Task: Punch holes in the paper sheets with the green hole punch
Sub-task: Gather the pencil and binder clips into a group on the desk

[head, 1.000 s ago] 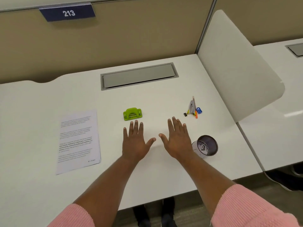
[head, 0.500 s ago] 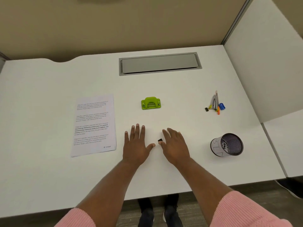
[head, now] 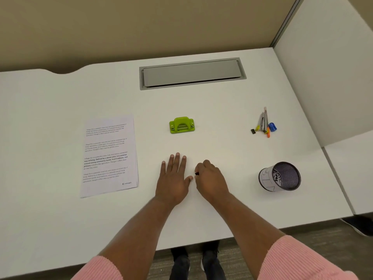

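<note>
White counter (head: 60, 118) carries the punch (head: 182, 125) at its middle and the paper (head: 110, 156) toward its left edge. Left hand (head: 173, 178) lies flat, fingers straight. Right hand (head: 211, 178) curls its fingers round a dark bit (head: 196, 173), which could hamper gripping the punch.

green hole punch (head: 182, 125): small, lime, sits upright on its base mid-bench (head: 60, 102), nothing touching it. paper sheets (head: 109, 156): thin stack of white printed pages, lying flat, edges slightly fanned, well left of the punch and a bit nearer the bench's front edge.
</note>
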Available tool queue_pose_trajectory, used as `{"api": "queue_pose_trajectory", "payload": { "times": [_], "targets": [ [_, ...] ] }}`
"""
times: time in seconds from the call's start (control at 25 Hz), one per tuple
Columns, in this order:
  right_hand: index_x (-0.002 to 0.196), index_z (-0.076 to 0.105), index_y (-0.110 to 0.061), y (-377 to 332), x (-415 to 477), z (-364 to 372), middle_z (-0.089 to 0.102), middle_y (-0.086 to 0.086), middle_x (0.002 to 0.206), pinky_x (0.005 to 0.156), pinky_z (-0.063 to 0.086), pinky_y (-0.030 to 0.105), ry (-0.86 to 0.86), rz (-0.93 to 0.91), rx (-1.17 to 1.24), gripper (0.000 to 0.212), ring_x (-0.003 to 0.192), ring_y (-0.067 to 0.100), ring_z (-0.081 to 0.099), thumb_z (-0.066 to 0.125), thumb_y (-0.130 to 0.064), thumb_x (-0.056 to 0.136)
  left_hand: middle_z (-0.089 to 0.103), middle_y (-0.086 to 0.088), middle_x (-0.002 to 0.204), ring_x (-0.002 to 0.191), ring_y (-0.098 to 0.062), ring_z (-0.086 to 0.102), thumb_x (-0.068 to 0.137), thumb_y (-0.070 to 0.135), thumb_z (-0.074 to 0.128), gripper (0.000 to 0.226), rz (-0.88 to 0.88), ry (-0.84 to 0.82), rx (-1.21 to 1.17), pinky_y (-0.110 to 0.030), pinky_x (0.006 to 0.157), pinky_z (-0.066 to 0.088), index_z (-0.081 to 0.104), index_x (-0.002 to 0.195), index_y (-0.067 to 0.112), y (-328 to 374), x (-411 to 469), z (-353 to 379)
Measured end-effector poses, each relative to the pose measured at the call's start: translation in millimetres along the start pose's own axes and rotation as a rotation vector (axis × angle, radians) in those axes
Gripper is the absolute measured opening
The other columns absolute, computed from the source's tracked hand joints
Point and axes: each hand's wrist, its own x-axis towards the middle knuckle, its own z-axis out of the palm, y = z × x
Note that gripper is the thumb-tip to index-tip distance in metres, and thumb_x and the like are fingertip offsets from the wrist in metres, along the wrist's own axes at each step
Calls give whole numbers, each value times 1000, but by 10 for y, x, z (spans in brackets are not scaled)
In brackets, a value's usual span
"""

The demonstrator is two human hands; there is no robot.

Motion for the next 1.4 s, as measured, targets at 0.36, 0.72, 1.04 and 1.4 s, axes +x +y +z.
{"api": "queue_pose_trajectory", "payload": {
  "times": [0.36, 0.72, 1.04, 1.4],
  "targets": [
    [103, 58, -13, 570, 227, -573, 51, 4, 107, 63, 44, 31, 166, 260, 173, 14, 76, 25, 58, 58, -10, 89, -6, -5, 169, 156, -22, -8, 104, 50, 25, 68, 152, 31, -46, -45, 126, -4, 0, 161, 21, 726, 620, -27],
    [101, 60, -11, 1284, 608, -1043, 53, 6, 115, 67, 47, 31, 257, 366, 179, 16, 78, 22, 58, 56, -2, 89, -10, -6, 168, 156, -23, -12, 100, 64, 19, 78, 231, -6, -15, -47, 126, -5, -2, 161, 19, 1376, 1233, 96],
    [102, 63, -12, 1792, 1000, -1260, 60, 6, 107, 69, 45, 28, 316, 394, 60, 11, 86, 26, 63, 57, -10, 93, -2, -8, 169, 156, -25, -6, 99, 67, 18, 79, 249, 90, -3, -53, 125, 6, 8, 161, 18, 1380, 1297, 317],
    [109, 66, -13, 1894, 1313, -1232, 63, 7, 116, 88, 43, 39, 345, 335, -80, 19, 103, 27, 62, 59, -17, 92, 3, -9, 169, 156, -27, -1, 100, 65, 23, 79, 250, 107, 9, -54, 124, 9, 11, 161, 16, 1391, 1307, 354]
  ]
}}
